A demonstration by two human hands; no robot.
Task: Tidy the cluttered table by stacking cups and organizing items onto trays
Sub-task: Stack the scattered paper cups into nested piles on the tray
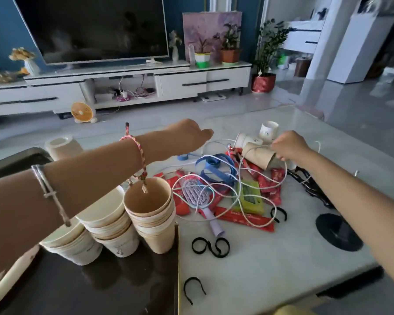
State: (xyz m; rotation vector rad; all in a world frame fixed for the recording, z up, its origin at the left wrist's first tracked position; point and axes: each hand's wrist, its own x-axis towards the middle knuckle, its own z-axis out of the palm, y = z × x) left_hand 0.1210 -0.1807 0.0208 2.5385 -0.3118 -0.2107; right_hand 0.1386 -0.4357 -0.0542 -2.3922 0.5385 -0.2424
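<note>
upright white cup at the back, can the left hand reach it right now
Probably yes: the left hand is raised above the table, and nothing tall stands between it and the upright white cup.

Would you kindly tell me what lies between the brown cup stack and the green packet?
Head view: a lilac hairbrush on red sachets, tangled with white cable.

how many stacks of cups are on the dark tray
3, in a row: left white stack, middle white stack, right brown stack. The forearm could hide another.
</note>
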